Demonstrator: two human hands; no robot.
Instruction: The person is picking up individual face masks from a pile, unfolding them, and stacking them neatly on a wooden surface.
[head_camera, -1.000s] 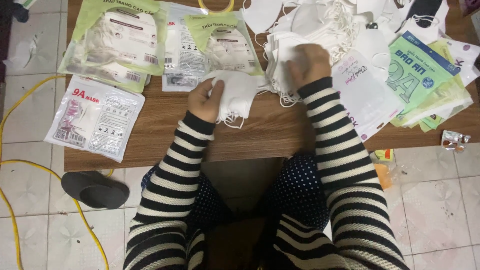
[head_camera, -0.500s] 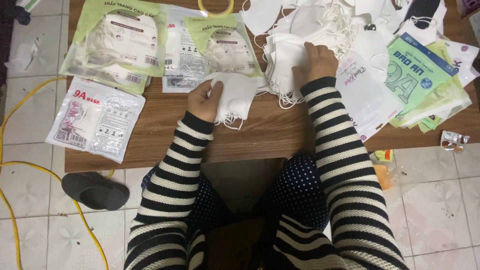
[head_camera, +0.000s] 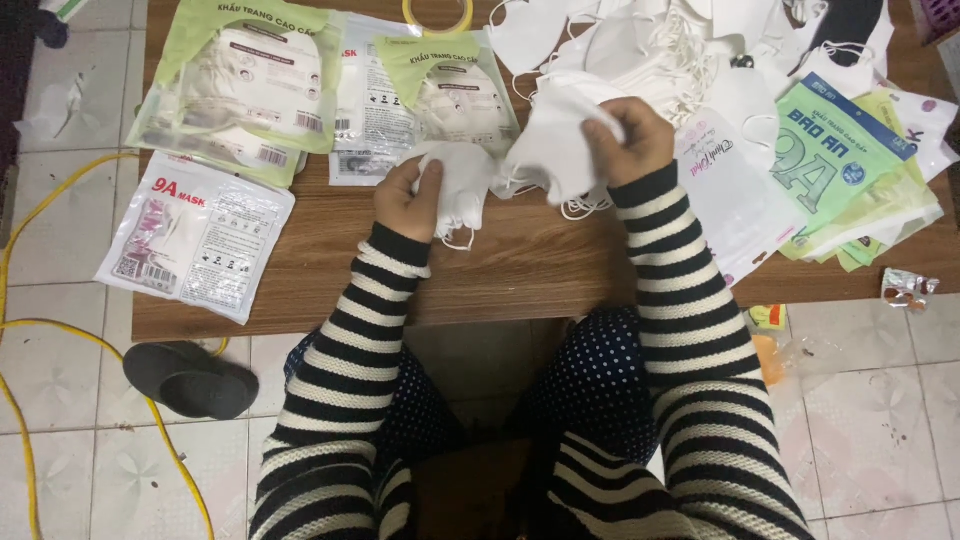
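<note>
My left hand (head_camera: 408, 196) grips a small stack of folded white face masks (head_camera: 462, 186) just above the wooden table (head_camera: 520, 265), their ear loops dangling. My right hand (head_camera: 632, 140) pinches one white mask (head_camera: 552, 145) lifted off the loose pile of white masks (head_camera: 640, 50) at the back of the table. The two hands are close together, with the single mask beside the stack. Both arms wear black-and-white striped sleeves.
Sealed mask packets in green and clear wrapping (head_camera: 245, 85) lie at the left, one white packet (head_camera: 195, 235) overhanging the table's edge. Empty green and white bags (head_camera: 850, 165) pile at the right. A tape roll (head_camera: 438, 14), a dark slipper (head_camera: 190, 378) and a yellow cable (head_camera: 20, 330) are nearby.
My right hand has pulled one white mask from the loose pile and brought it toward the stack held in my left hand, which stays almost in place.
</note>
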